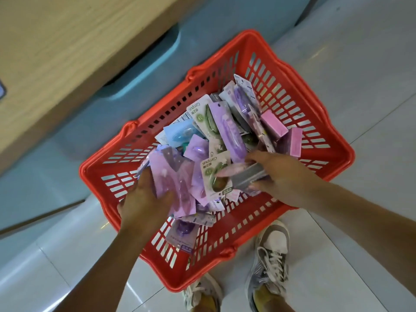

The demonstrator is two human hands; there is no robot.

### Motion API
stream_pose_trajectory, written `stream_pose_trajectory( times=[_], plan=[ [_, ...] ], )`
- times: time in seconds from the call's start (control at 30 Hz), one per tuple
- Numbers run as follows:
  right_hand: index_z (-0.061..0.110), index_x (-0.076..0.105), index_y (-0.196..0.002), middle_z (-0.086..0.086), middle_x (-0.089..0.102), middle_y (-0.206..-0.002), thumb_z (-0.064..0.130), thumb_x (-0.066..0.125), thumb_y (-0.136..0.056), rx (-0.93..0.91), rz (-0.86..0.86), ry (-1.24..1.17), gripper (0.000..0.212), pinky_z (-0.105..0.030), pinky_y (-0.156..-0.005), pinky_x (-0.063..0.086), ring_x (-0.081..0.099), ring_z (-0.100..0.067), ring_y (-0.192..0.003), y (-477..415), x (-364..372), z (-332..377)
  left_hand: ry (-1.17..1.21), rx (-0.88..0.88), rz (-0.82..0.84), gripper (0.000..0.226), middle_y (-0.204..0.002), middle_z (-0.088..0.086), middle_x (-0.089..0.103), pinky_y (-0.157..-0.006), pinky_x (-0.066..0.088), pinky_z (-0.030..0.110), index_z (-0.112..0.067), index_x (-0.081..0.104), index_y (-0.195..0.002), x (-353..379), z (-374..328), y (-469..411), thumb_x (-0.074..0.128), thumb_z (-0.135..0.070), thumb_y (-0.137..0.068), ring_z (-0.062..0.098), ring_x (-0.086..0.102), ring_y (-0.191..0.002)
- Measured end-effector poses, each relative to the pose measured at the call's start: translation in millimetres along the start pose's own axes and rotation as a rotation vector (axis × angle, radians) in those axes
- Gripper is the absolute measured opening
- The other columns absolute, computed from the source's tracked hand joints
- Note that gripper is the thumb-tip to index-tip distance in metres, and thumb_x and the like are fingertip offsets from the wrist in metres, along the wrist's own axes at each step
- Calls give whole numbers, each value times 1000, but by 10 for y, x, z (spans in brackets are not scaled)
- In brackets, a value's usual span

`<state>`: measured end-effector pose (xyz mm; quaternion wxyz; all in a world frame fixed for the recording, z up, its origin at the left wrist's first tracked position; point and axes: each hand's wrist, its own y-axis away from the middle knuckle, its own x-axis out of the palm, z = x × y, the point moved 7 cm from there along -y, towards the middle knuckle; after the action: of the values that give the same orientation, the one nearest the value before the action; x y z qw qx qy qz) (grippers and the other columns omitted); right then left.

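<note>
Your left hand (pixel 144 199) has its thumb and fingers curled round a fanned stack of purple packs (pixel 173 183), flat glossy cards with clear blisters, held over the near left part of the basket (pixel 83 170). Your right hand (pixel 276 176) grips a flat grey pack (pixel 249 176) low over the heap, slightly blurred, its end touching a green-and-white carded pack (pixel 217 176). The basket is red moulded plastic with slotted lattice walls and a thick rolled rim, standing on glossy pale floor tiles (pixel 360 86). Inside lies a loose pile of more carded packs, purple, green and a light blue one (pixel 180 134), with two matte pink boxes (pixel 273 124) leaning at the right wall. The near corner shows bare lattice. A blue-grey cabinet base (pixel 67 154) runs just beside the far left rim; your shoes (pixel 272 251) stand against the near rim, with open tiles to the right
</note>
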<state>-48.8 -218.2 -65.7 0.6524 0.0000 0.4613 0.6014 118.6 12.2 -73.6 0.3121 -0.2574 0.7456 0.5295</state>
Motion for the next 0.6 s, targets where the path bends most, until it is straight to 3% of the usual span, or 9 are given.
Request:
stream_pose_trajectory(
  times=[0.1,0.2,0.27,0.37,0.4,0.47,0.53,0.6],
  plan=[
    [27,52,-109,12,63,-95,23,70,-88,240,-106,-488,28,-19,-68,53,65,-8,-87,119,-131,-190,-70,67,-149,68,-144,7,46,-102,38,56,-26,35,-145,-55,-193,58,65,-27,-84,33,45,-128],
    [20,57,-103,-3,70,-101,22,70,-88,438,-326,-946,20,-42,-81,60,70,-22,-94,258,-172,-417,-18,397,-237,57,-133,12,55,-99,44,44,-16,53,-136,-19,-658,177,65,-12,-80,34,51,-120],
    [13,59,-106,-8,71,-104,17,70,-88,499,-357,-1054,21,-52,-86,57,70,-27,-96,308,-159,-466,165,436,-91,42,-123,5,61,-88,46,24,-21,60,-127,130,-926,223,63,-16,-86,21,60,-107],
    [10,58,-104,-12,71,-103,6,66,-89,524,-371,-1158,17,-53,-85,57,70,-30,-95,314,-178,-485,501,261,294,24,-109,-13,61,-64,43,3,-35,57,-118,485,-1302,279,60,-29,-96,-11,61,-88],
    [11,58,-102,-11,71,-102,5,66,-89,531,-367,-1169,16,-52,-84,58,70,-29,-95,322,-185,-486,533,232,346,24,-107,-18,59,-60,42,1,-36,56,-120,586,-1394,251,58,-36,-95,-16,59,-85],
    [14,59,-100,-8,72,-100,6,68,-88,543,-408,-1170,17,-48,-82,59,71,-25,-92,365,-201,-514,511,213,397,37,-108,-22,55,-60,38,-2,-32,53,-130,742,-1533,189,54,-45,-95,-10,57,-94],
    [17,61,-102,-3,73,-99,7,73,-84,551,-523,-1172,23,-42,-77,60,73,-21,-87,440,-266,-561,431,191,339,44,-114,-17,57,-68,38,1,-27,49,-136,824,-1588,105,53,-46,-96,2,55,-100],
    [18,64,-103,1,73,-99,7,78,-78,571,-642,-1199,32,-36,-71,60,73,-17,-85,548,-360,-610,378,165,231,56,-116,-7,62,-82,46,22,-23,43,-139,924,-1616,22,60,-46,-92,11,59,-101]
  ],
)
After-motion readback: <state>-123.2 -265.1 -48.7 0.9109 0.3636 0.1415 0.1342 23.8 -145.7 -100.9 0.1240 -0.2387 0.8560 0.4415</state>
